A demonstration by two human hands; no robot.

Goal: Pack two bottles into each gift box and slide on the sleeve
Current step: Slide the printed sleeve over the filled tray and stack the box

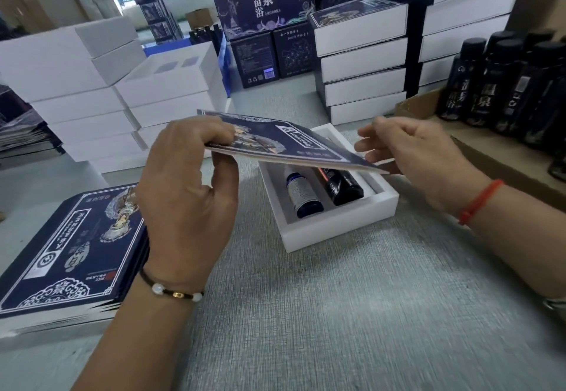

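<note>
A grey textured table (352,314) fills the foreground. At the near left a stack of flat sleeves (70,246), dark blue with white ornament, lies on it. Above the table a single flattened sleeve (288,142) is held in the air, tilted, over the far part of an open white gift box (330,222). The sleeve's left end is pinched by the left hand (186,204), thumb underneath and curled fingers on top; a beaded bracelet (174,291) is worn on that wrist. The sleeve's right corner is met by the right hand (419,158), its fingers loosely bent; whether the corner is actually gripped cannot be told. A red cord (479,202) is tied round the right wrist. Inside the gift box two bottles are laid side by side: a blue bottle (303,196) on the left and a black bottle (344,187) on the right, their upper parts hidden by the sleeve. Further off, white boxes (92,93) are stacked at the left, sleeved boxes (364,63) at the right, and upright black bottles (502,84) are gathered in a cardboard tray at the far right.
</note>
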